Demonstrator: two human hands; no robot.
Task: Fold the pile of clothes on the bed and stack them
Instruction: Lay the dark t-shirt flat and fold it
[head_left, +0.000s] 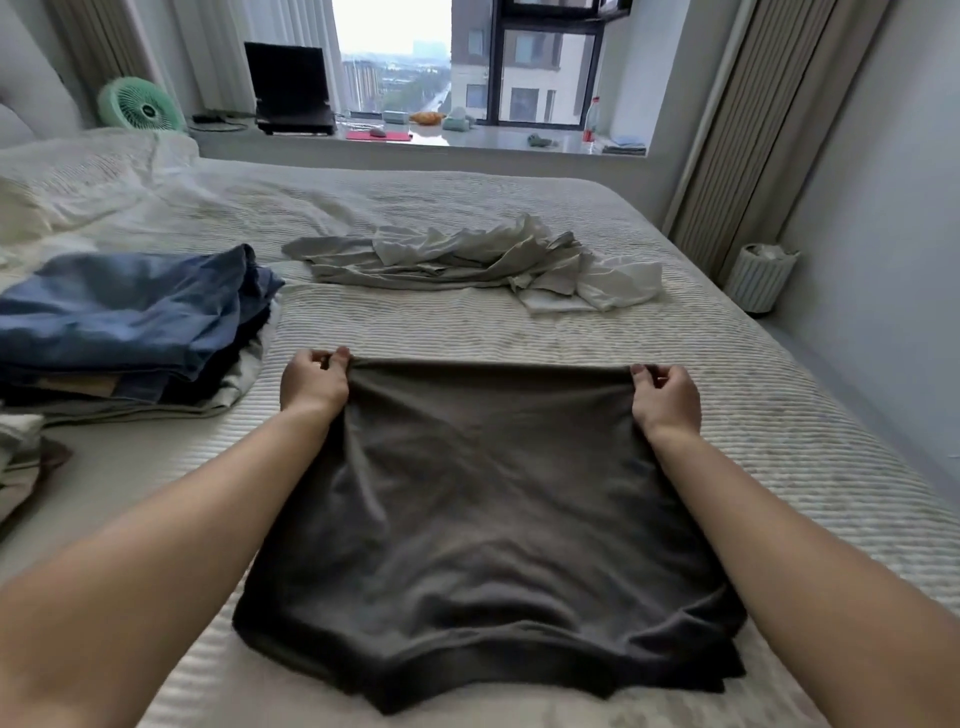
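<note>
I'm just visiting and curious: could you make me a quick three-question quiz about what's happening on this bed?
1. True or false: both hands pinch the far edge of the dark grey garment.
2. Which lies on top of the folded stack at the left? A) blue denim B) a red towel C) a striped scarf
3. What pale things wait unfolded beyond the garment?

Key
1. True: left hand, right hand.
2. A
3. The crumpled pale clothes.
</note>
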